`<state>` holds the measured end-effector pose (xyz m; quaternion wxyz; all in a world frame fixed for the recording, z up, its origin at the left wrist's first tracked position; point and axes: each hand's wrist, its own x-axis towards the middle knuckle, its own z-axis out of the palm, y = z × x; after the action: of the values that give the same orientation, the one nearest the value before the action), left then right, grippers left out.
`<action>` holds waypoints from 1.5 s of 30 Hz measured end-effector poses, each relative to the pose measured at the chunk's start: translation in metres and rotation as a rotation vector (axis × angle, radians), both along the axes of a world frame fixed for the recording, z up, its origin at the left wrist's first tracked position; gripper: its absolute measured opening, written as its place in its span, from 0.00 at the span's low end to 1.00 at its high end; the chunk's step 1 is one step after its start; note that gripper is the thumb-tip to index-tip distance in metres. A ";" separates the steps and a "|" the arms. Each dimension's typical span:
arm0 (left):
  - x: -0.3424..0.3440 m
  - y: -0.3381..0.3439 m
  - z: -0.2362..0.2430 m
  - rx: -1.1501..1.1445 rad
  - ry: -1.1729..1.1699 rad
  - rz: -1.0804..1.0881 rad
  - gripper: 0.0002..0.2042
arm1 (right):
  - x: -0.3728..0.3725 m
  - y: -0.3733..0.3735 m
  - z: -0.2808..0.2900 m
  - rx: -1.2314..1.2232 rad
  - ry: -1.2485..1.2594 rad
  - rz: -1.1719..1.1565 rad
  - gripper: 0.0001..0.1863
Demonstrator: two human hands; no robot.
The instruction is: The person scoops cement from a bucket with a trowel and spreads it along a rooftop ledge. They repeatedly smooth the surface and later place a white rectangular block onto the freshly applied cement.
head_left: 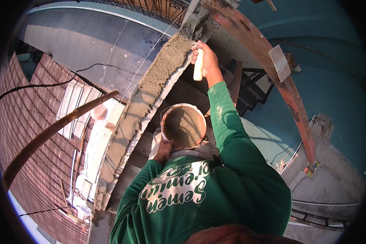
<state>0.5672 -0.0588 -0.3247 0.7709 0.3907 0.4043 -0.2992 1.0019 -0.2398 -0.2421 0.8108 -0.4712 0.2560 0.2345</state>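
My right hand (pixel 208 60) is closed around a trowel (pixel 198 70) with a pale handle, at the far end of the wall top. The trowel's blade is hard to make out against the mortar. A rough layer of grey-brown mortar (pixel 156 79) covers the narrow wall top, which runs from far centre to near left. In front of my body, my left hand (pixel 164 149) grips the near left side of a round bucket (pixel 163 122). Wet mortar (pixel 185 126) lies inside the bucket.
A string (pixel 149 52) runs above the wall's left side. Left of the wall are a bent pole (pixel 49 136), a black cable (pixel 69 80) and a tiled roof (pixel 22 142). A reddish beam (pixel 288 91) arches past on the right. Dark steps (pixel 251 92) lie below.
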 end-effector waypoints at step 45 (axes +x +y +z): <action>-0.001 0.013 -0.002 -0.010 -0.078 0.085 0.37 | 0.073 -0.056 0.092 -1.813 -0.132 1.029 0.21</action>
<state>0.5660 -0.0463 -0.3270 0.8001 0.3804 0.3888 -0.2530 1.0750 -0.2959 -0.1499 -0.0319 -0.9671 0.0595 0.2453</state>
